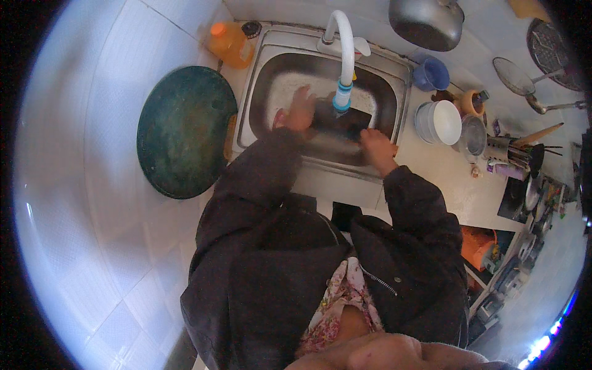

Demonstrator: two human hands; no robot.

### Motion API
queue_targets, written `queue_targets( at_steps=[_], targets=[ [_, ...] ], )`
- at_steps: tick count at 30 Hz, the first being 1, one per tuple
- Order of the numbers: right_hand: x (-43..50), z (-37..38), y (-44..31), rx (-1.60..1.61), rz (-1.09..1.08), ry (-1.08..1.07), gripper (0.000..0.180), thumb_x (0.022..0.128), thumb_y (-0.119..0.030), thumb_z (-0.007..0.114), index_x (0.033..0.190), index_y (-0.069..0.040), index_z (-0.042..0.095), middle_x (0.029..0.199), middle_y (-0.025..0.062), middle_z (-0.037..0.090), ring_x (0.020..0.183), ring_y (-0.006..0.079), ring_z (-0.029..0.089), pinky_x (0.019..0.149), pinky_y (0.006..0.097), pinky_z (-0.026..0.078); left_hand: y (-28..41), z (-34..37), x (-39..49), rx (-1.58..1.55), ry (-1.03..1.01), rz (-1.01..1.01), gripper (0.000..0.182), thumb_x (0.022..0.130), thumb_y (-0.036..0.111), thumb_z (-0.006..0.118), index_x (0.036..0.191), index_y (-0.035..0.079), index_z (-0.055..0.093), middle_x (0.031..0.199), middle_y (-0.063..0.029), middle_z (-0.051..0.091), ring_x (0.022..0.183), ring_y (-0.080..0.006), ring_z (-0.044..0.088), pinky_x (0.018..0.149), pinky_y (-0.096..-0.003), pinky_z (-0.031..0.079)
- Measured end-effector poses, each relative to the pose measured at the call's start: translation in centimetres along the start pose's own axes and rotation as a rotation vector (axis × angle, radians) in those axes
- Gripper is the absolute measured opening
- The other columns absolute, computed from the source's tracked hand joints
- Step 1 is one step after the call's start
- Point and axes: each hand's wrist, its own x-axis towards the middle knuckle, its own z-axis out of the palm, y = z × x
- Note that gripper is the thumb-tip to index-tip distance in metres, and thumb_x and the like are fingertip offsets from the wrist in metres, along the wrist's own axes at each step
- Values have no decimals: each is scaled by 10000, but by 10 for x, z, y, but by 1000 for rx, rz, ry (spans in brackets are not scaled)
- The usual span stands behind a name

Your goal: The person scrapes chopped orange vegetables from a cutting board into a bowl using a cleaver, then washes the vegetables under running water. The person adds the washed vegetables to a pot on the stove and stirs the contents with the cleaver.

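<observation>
A dark, broad-bladed kitchen cleaver (342, 124) is held low in the stainless steel sink (273, 83), under the faucet's blue-tipped spout (342, 98). My right hand (377, 144) grips it at its right end, where a bit of brown handle shows past my fingers. At the blade's left end is my left hand (299, 111), blurred, with its fingers extended and apart. Whether that hand touches the blade is hard to make out. A little water seems to fall from the spout onto the blade.
Left of the sink, a round green cutting board (187, 132) leans against the tiled wall. An orange-capped bottle (231, 45) stands behind it. On the right counter are a blue plastic cup (431, 74), white bowls (446, 122) and a utensil holder (499, 150). A metal pot (426, 25) hangs above.
</observation>
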Motion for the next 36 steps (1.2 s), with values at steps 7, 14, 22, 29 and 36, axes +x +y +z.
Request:
queue_targets(
  at_steps=[7,14,22,29,36],
  targets=[
    [8,29,-25,141,211,-164,153,782,-51,551,931,-23,545,894,219,627,761,368,651,613,490,518,23,56,-10,-1301,-384,-1006,240,869,176,574,1056,25,565,871,-166,640,821,-357,623,718,-447,512],
    [31,71,-56,191,291,-209,211,791,-82,564,995,-28,547,894,179,625,871,333,647,643,446,513,-2,33,-18,-597,-541,-117,403,906,295,530,1247,81,516,1123,-187,596,1016,-384,584,846,-439,468],
    [33,156,-65,317,221,30,212,824,-121,549,1017,-32,554,902,185,624,839,379,634,649,463,519,31,2,-5,-858,-568,-359,427,932,180,530,1348,101,475,1254,-153,576,1180,-273,544,990,-368,420],
    [23,144,-6,178,276,-166,270,850,-193,552,1081,-71,620,1056,162,619,987,347,600,805,489,476,-2,39,-17,-851,-490,-353,253,997,184,423,1206,89,529,1179,-79,587,1103,-233,559,943,-383,484],
    [-1,121,32,-126,153,-234,269,887,-172,518,1105,-58,628,1127,168,597,1103,331,537,860,510,422,-29,34,-22,-784,-474,-440,307,1011,249,413,1249,72,493,1175,-77,575,1106,-219,552,942,-380,487]
  ],
)
